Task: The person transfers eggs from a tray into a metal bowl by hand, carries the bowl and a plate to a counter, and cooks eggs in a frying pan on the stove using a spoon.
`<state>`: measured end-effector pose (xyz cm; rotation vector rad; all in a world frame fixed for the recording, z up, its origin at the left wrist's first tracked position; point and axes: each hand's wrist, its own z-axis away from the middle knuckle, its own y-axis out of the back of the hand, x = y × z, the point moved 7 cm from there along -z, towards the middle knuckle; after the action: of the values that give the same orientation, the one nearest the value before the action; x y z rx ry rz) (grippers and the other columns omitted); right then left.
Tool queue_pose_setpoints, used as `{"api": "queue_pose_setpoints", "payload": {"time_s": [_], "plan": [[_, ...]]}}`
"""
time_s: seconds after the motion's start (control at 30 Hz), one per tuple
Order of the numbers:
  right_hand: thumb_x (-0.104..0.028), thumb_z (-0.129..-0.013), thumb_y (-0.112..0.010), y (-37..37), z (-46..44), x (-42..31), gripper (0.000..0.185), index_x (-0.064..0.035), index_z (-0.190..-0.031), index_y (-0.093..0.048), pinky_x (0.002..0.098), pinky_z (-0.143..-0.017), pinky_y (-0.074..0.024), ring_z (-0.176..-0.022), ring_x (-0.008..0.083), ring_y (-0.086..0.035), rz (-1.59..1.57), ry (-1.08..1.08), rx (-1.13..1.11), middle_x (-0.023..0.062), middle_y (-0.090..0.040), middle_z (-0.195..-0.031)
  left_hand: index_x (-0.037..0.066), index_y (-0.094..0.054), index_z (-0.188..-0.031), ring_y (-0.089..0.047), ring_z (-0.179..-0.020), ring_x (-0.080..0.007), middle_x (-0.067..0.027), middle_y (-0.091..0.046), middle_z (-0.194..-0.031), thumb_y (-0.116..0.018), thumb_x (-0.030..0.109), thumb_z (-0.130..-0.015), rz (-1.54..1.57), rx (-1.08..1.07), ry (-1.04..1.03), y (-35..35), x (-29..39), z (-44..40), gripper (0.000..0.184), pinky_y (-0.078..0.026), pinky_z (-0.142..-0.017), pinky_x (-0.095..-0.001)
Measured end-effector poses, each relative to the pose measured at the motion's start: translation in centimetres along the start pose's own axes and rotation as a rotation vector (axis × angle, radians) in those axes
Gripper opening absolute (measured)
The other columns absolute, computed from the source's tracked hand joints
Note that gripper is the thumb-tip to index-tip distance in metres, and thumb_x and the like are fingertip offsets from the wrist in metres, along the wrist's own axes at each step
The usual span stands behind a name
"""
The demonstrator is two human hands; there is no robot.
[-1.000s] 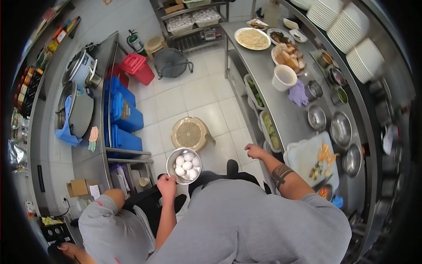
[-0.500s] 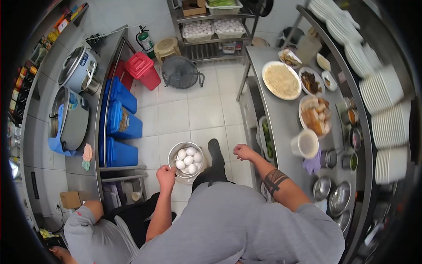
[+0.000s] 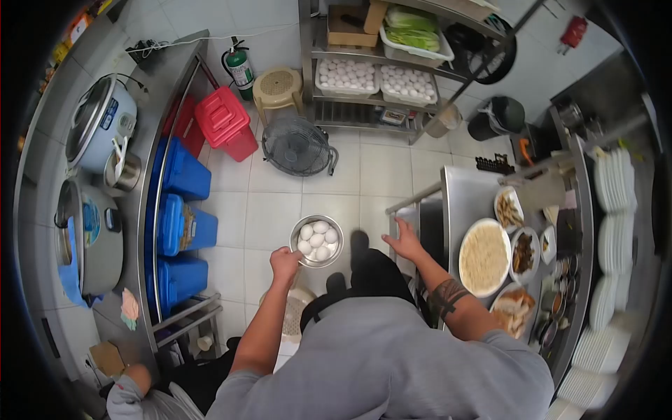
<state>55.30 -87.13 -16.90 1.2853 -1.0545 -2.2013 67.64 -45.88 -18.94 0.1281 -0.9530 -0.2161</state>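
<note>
My left hand [image 3: 285, 266] is closed around the handle at the side of a metal saucepan [image 3: 339, 255]. Several white eggs [image 3: 317, 239] lie inside the pan, which hangs above the tiled floor in front of my legs. My right hand [image 3: 404, 240] is empty, with thumb and fingers apart, close to the near-left corner of the steel table [image 3: 453, 183]. A perforated beige stool [image 3: 297, 308] stands below my left forearm, partly hidden.
Ahead, a floor fan [image 3: 297, 145] stands before a metal rack [image 3: 343, 112] with egg trays. Blue bins [image 3: 185, 234] and a red bin [image 3: 227, 126] line the left. Food platters [image 3: 484, 257] rest on the right table. A co-worker's grey sleeve [image 3: 126, 397] is at lower left.
I have stepped forward, nearer the rack and fan. The saucepan moves along in my left hand, away from the beige stool. My right hand's fingers have spread.
</note>
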Motion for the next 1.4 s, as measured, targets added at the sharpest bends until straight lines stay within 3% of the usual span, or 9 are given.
{"api": "queue_pose_setpoints", "payload": {"time_s": [0.03, 0.07, 0.27, 0.4, 0.5, 0.73, 1.03, 1.27, 1.4], "plan": [[-0.043, -0.086, -0.08, 1.2, -4.4, -1.8, 0.085, -0.0046, -0.151, -0.042, 0.0516, -0.11, -0.0453, -0.127, 0.0483, -0.054, 0.037, 0.062, -0.007, 0.0316, -0.05, -0.14, 0.004, -0.046, -0.058, -0.052, -0.056, -0.0121, -0.0019, -0.05, -0.062, -0.07, -0.005, -0.07, -0.024, -0.002, -0.011, -1.3, 0.6, -2.8, 0.028, -0.06, -0.054, -0.036], [-0.044, -0.086, -0.08, 2.3, -9.4, -3.8, 0.086, -0.0063, -0.152, -0.042, 0.0523, -0.111, -0.0446, -0.129, 0.0511, -0.052, 0.076, 0.126, -0.014, 0.0322, -0.047, -0.143, 0.004, -0.048, -0.057, -0.039, -0.055, -0.0111, -0.0005, -0.045, -0.055, -0.072, 0.005, -0.07, 0.002, 0.027, -0.002, -2.7, 2.0, -4.8, 0.027, -0.04, -0.051, -0.0353], [-0.041, -0.086, -0.08, 7.1, -47.4, -12.4, 0.077, -0.0121, -0.15, -0.047, 0.0571, -0.11, -0.0423, -0.13, 0.0539, -0.046, 0.327, 0.475, 0.29, 0.0325, -0.04, -0.149, 0.0, -0.047, -0.061, -0.039, -0.057, -0.0124, -0.0045, -0.042, -0.055, -0.072, 0.007, -0.071, -0.258, 0.123, -0.052, -10.2, 8.7, -17.8, 0.028, -0.04, -0.053, -0.0357], [-0.047, -0.09, -0.075, 7.4, -68.7, -16.1, 0.072, -0.007, -0.144, -0.051, 0.0575, -0.108, -0.0433, -0.126, 0.049, -0.051, 0.588, 0.662, 0.535, 0.0318, -0.054, -0.138, -0.002, -0.05, -0.064, -0.041, -0.059, -0.012, -0.0048, -0.047, -0.058, -0.071, 0.005, -0.074, -0.241, 0.103, 0.0, -14.6, 11.6, -25.0, 0.023, -0.041, -0.055, -0.0337], [-0.046, -0.097, -0.067, 4.4, -84.8, -10.8, 0.06, -0.0043, -0.137, -0.055, 0.0535, -0.094, -0.054, -0.108, 0.0399, -0.065, 0.557, 0.521, 0.199, 0.0256, -0.067, -0.118, -0.002, -0.052, -0.066, -0.043, -0.06, -0.0115, -0.0052, -0.052, -0.061, -0.069, 0.001, -0.074, -0.153, 0.107, 0.054, -17.2, 13.1, -28.8, 0.019, -0.042, -0.056, -0.0322], [-0.046, -0.098, -0.066, 3.6, -89.4, -9.0, 0.057, -0.0048, -0.136, -0.055, 0.051, -0.089, -0.0553, -0.102, 0.0375, -0.066, 0.652, 0.442, 0.081, 0.0241, -0.067, -0.115, -0.003, -0.05, -0.068, -0.062, -0.065, -0.0214, -0.0188, -0.073, -0.095, -0.071, 0.0, -0.074, -0.119, 0.083, 0.092, -21.0, 17.9, -33.6, 0.023, -0.048, -0.06, -0.0347], [-0.046, -0.1, -0.063, 3.7, -89.9, -7.0, 0.054, -0.0055, -0.135, -0.056, 0.0479, -0.082, -0.057, -0.095, 0.0344, -0.068, 0.621, 0.464, 0.109, 0.0222, -0.068, -0.111, -0.003, -0.05, -0.069, -0.048, -0.057, -0.0232, -0.0144, -0.05, -0.065, -0.071, 0.005, -0.074, -0.164, 0.047, -0.038, -22.7, 19.6, -39.3, 0.023, -0.042, -0.056, -0.0378], [-0.046, -0.101, -0.061, 5.0, -88.9, -7.2, 0.052, -0.006, -0.134, -0.057, 0.0454, -0.077, -0.0583, -0.09, 0.032, -0.069, 0.497, 0.392, 0.139, 0.0207, -0.069, -0.108, -0.006, -0.063, -0.074, -0.062, -0.063, -0.0201, -0.017, -0.072, -0.082, -0.072, 0.006, -0.077, -0.258, -0.039, 0.013, -23.3, 22.0, -43.6, 0.015, -0.05, -0.062, -0.0361], [-0.046, -0.102, -0.06, 6.3, -88.8, -7.5, 0.051, -0.0062, -0.133, -0.057, 0.044, -0.074, -0.0591, -0.086, 0.0306, -0.07, 0.326, 0.282, 0.136, 0.0198, -0.069, -0.106, -0.004, -0.063, -0.073, -0.059, -0.059, -0.0197, -0.0132, -0.066, -0.069, -0.072, 0.006, -0.077, -0.271, -0.052, 0.019, -23.4, 22.4, -45.4, 0.015, -0.049, -0.06, -0.0369]]}}
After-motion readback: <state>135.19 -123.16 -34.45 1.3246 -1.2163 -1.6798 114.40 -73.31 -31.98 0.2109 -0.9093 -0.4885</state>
